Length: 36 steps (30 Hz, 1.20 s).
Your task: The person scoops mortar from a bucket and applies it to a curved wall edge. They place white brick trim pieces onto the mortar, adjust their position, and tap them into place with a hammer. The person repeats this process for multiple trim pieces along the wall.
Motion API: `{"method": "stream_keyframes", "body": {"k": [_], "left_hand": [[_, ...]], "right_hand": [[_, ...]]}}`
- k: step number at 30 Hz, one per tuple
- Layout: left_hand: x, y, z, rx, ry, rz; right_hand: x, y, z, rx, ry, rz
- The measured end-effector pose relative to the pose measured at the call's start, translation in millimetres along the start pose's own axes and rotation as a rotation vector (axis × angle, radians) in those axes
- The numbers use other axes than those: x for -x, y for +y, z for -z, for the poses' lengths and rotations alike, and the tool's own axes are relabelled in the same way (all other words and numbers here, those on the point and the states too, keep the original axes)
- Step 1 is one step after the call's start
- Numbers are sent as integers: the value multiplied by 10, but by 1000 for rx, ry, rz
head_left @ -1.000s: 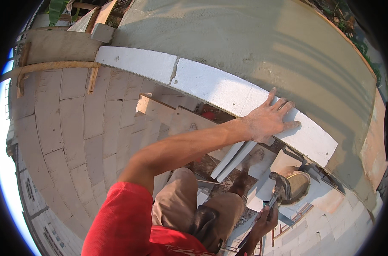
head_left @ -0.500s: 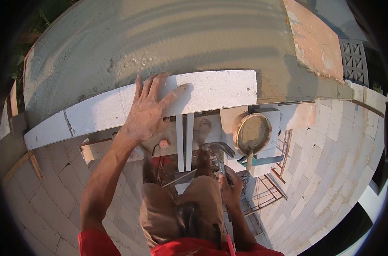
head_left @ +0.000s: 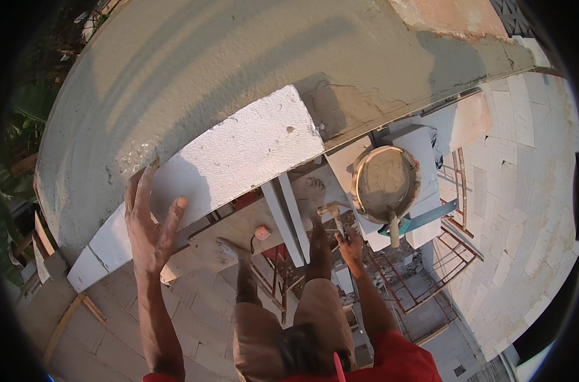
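Observation:
A row of white lightweight blocks (head_left: 245,143) lies along the edge of the wet grey concrete surface (head_left: 232,57). My left hand (head_left: 151,223) rests on the row toward its left part, thumb and fingers spread. Down beside my knee, my right hand (head_left: 350,247) is closed around the handle of a hammer (head_left: 331,209), whose head points up and forward. The block row's right end stops short of a bare, roughened strip of mortar.
A round bucket of mortar (head_left: 385,181), a tool handle leaning out of it, stands at right on white blocks beside a handsaw (head_left: 429,216). Below are my bare feet on a plank (head_left: 238,226), two upright pale strips (head_left: 286,216), and rusty metal scaffolding (head_left: 452,274). Block walls flank both sides.
My view has turned, so the block row now slants up to the right. My left hand has slid leftward along the blocks. The hammer in my right hand has come forward with its head raised.

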State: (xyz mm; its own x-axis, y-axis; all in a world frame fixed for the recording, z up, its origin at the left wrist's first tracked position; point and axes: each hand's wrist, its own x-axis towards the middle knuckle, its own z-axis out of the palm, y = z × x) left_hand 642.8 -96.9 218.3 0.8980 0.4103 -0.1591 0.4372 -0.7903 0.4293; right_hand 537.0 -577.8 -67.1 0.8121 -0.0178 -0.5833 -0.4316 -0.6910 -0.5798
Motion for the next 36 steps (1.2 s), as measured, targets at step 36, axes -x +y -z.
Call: {"method": "stream_keyframes", "body": {"k": [36], "left_hand": [[-71,404,-77,-202,-3,170]], "right_hand": [[-2461,2170,2730,278,401,-55]]}}
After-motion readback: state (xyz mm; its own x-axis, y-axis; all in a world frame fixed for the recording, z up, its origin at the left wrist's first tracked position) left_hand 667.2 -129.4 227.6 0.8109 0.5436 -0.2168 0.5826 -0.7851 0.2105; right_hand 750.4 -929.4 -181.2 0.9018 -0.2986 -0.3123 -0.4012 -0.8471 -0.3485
